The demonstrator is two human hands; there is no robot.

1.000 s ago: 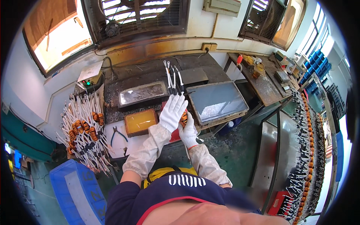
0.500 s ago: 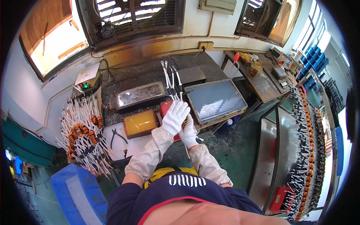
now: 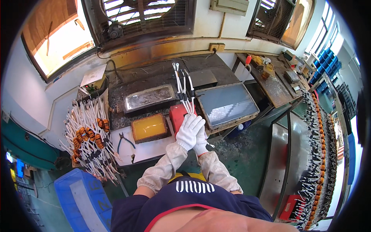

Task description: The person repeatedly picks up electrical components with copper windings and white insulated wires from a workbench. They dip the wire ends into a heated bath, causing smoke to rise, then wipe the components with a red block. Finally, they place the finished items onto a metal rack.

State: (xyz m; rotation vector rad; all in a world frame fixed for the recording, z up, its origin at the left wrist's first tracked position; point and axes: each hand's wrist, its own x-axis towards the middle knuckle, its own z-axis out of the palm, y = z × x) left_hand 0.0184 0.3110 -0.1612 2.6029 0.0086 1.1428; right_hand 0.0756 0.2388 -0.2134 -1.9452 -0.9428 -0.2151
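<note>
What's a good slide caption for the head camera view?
Gloved hands close together, white leads extending beyond them, near a red block and a yellow-filled tray.

Blue plastic bin (image 3: 66, 193) on green floor (image 3: 234, 152), btm L. Pliers (image 3: 122, 137) w/ dark handles spread, on white sheet (image 3: 145, 150), front L of bench (image 3: 148, 71). Box w/ pale lid (image 3: 92, 75), back L. Wall (image 3: 206, 23): L fan opening w/ mesh (image 3: 170, 23), R fan opening (image 3: 266, 25), pale elec.-type box (image 3: 229, 5) betw. them, socket (image 3: 220, 47) below. Side bench (image 3: 275, 89), back R: red-handled tool (image 3: 248, 60), amber jar (image 3: 267, 71), misc. bits. Blue spools (image 3: 327, 63) stacked far R. Red bin (image 3: 288, 207), btm R.
</note>
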